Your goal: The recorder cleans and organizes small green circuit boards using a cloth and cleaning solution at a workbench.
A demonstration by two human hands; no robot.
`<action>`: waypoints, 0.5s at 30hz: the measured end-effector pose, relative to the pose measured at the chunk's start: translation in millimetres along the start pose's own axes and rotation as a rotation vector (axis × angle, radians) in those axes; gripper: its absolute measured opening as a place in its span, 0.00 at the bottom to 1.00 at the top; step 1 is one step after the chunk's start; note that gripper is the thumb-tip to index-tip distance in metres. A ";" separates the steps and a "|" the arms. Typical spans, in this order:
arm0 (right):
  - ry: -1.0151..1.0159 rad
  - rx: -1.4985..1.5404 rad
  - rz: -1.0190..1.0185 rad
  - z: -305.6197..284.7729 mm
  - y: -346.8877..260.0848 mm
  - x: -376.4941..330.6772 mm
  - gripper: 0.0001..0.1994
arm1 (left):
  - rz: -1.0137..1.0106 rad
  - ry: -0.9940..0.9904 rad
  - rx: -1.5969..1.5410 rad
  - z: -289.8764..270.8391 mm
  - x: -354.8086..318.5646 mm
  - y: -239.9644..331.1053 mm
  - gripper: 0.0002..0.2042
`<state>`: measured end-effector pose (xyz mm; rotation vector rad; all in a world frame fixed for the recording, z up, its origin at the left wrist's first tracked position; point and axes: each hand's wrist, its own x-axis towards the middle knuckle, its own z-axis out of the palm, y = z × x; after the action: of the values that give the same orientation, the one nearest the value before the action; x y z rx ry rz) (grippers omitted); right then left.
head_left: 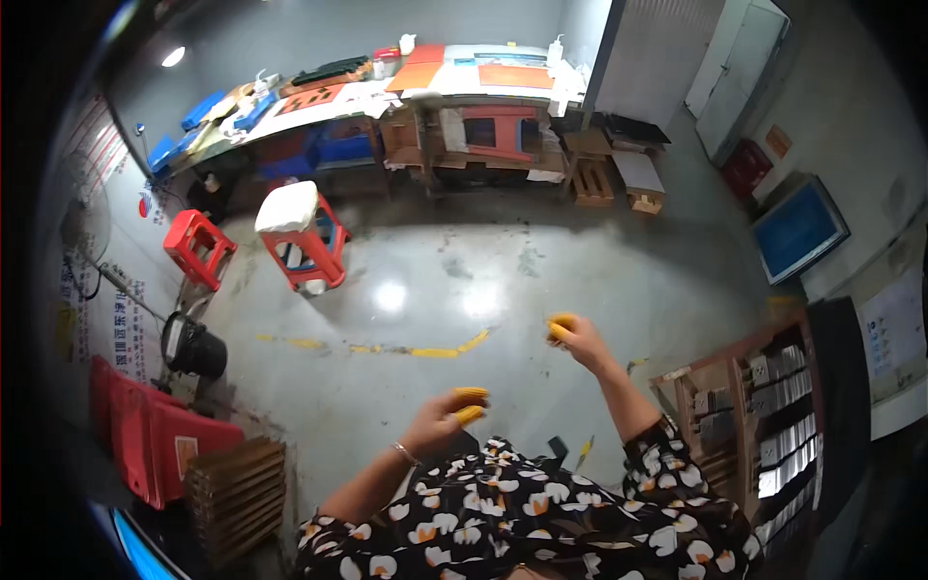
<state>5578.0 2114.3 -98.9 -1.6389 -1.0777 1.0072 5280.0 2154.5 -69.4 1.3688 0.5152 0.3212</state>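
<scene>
Red plastic makes up the two stools on the left side of the room: a tall stool [327, 253] with a white cover [287, 206] on its seat, and just beside it a lower stool [198, 249]. Both stand between the person and the left part of the long workbench [454, 82], where I can see orange sheets [517, 75], blue trays [203, 109] and a white pump bottle [555, 50]. Closer in on the left are a black bucket [198, 346] and a stack of brown slatted trays [237, 498]; a reddish-brown rack [742, 416] flanks the person's right. Broken yellow tape [433, 353] crosses the grey floor ahead. Both forearms reach forward from a dark floral shirt [474, 507]. The left hand [440, 418], a bracelet [402, 451] at its wrist, points toward the right with thumb and finger parted; the right hand [582, 344] reaches farther out, bent inward, its fingers curled near the thumb, and I cannot tell whether they meet. What look like yellow finger cots [471, 414] cover fingertips and thumb on the left and at least one digit on the right, well above the floor.
</scene>
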 end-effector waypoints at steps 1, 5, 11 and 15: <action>-0.084 -0.001 -0.120 0.2 -2.1 66.0 0.11 | -0.016 0.068 0.003 -33.1 27.8 8.3 0.14; -0.064 -0.052 -0.094 15.8 -40.9 276.7 0.11 | -0.062 0.260 -0.140 -183.6 144.9 -18.9 0.13; 0.116 -0.343 -0.045 -56.7 -52.5 502.8 0.11 | -0.189 0.229 -0.052 -326.6 374.3 15.2 0.15; 0.348 -0.245 -0.050 -146.0 -25.9 609.7 0.12 | -0.118 0.029 -0.152 -355.9 524.2 69.7 0.15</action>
<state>5884.1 2661.3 -125.8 -1.8890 -1.0259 0.5447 5542.9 2732.3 -126.9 1.1826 0.5818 0.2786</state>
